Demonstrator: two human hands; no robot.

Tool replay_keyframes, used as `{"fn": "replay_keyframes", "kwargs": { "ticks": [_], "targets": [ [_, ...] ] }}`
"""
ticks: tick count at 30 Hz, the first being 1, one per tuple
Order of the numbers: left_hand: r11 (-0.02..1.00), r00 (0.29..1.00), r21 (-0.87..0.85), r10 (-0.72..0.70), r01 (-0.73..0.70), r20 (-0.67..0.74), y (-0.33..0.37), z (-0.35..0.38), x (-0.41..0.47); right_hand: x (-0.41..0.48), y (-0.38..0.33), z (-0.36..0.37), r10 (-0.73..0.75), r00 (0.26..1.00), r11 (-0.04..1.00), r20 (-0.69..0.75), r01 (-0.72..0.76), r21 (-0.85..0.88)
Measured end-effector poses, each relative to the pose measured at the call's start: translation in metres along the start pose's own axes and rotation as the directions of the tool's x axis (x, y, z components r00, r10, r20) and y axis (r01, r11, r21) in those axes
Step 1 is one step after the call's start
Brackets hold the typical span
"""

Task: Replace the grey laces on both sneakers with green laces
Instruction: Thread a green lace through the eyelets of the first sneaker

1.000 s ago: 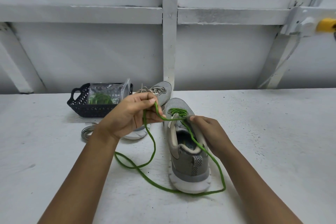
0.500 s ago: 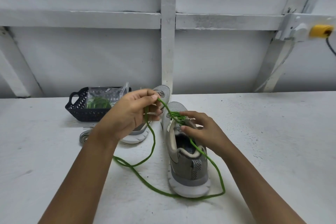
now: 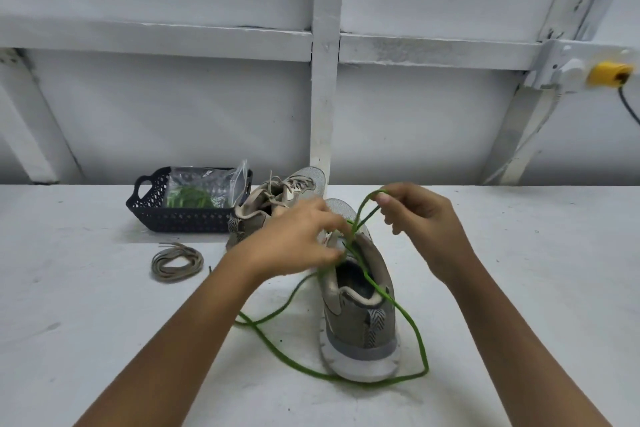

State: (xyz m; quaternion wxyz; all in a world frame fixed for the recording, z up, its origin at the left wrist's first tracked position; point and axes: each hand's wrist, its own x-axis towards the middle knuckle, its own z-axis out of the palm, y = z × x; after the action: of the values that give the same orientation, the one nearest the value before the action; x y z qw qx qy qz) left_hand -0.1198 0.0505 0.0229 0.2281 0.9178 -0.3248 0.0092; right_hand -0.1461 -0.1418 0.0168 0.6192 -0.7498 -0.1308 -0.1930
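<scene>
Basket (image 3: 180, 218) of dark plastic sits at the left rear of the table (image 3: 86, 322), holding a clear bag (image 3: 204, 189) of spare green cord. Just in front lies the removed grey lace (image 3: 177, 262), loosely coiled and flat: soft, limp, nearly weightless by the look of it. Next comes the far sneaker (image 3: 277, 199), with pale laces in its eyelets, so its swap is not yet begun. The left hand (image 3: 294, 243) hovers over the tongue of the near sneaker (image 3: 363, 308) with fingers curled at the eyelets. It is blurred, and I cannot tell whether it pinches the cord or only touches it. That shoe stands heel toward the camera, probably light yet steady on its flat sole. The green lace (image 3: 424, 357) runs from the eyelets over the collar and lies in a slack loop round the heel. It looks like a floppy round cord, likely to slide through loose fingers, so a firm pinch near an eyelet or at the tip seems best. The right hand (image 3: 422, 222) pinches a raised bend of it between thumb and forefinger.
</scene>
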Motion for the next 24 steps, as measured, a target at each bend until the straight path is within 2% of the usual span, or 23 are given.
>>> {"fn": "replay_keyframes", "kwargs": {
  "ticks": [3,5,7,9,11,14,17,19,20,22,24],
  "targets": [
    [0.986,0.985,0.133,0.080,-0.101,0.150,0.008,0.009,0.003,-0.003,-0.002,-0.004,-0.005,0.996,0.999,0.084,0.001,0.047],
    [0.973,0.982,0.184,0.111,-0.139,0.153,0.008,0.014,0.006,-0.005,-0.002,-0.004,0.003,0.991,0.998,0.131,-0.011,0.062],
    [0.973,0.981,0.163,0.142,-0.163,0.131,0.006,0.018,0.008,-0.005,-0.001,-0.005,0.008,0.987,0.998,0.163,-0.018,0.059],
    [0.987,0.986,0.043,0.151,-0.154,0.063,0.002,0.020,0.011,-0.005,0.000,-0.008,-0.005,0.977,0.998,0.215,-0.007,0.058],
    [0.969,0.995,-0.226,0.085,-0.095,-0.052,-0.005,0.017,0.014,-0.005,0.001,-0.013,-0.021,0.949,0.999,0.316,0.010,0.034],
    [0.822,0.983,-0.568,-0.071,-0.037,-0.168,-0.014,0.007,0.016,-0.006,0.001,-0.015,-0.003,0.891,1.000,0.453,0.010,-0.014],
    [0.639,0.968,-0.765,-0.133,-0.080,-0.212,-0.016,0.003,0.019,-0.004,-0.001,-0.006,0.054,0.952,0.996,0.302,-0.030,-0.085],
    [0.486,0.962,-0.865,-0.158,-0.122,-0.224,-0.014,-0.001,0.021,0.000,-0.003,0.003,0.110,0.972,0.985,0.210,-0.079,-0.151],
    [0.447,0.957,-0.885,-0.173,-0.133,-0.231,-0.013,-0.004,0.022,0.002,-0.003,0.006,0.137,0.967,0.972,0.215,-0.090,-0.215],
    [0.428,0.943,-0.894,-0.225,-0.131,-0.245,-0.009,-0.011,0.025,0.005,-0.006,0.012,0.176,0.934,0.930,0.310,-0.054,-0.364],
    [0.393,0.921,-0.913,-0.306,-0.107,-0.240,-0.006,-0.015,0.029,0.009,-0.011,0.018,0.187,0.890,0.933,0.416,-0.028,-0.360]
  ]
}}
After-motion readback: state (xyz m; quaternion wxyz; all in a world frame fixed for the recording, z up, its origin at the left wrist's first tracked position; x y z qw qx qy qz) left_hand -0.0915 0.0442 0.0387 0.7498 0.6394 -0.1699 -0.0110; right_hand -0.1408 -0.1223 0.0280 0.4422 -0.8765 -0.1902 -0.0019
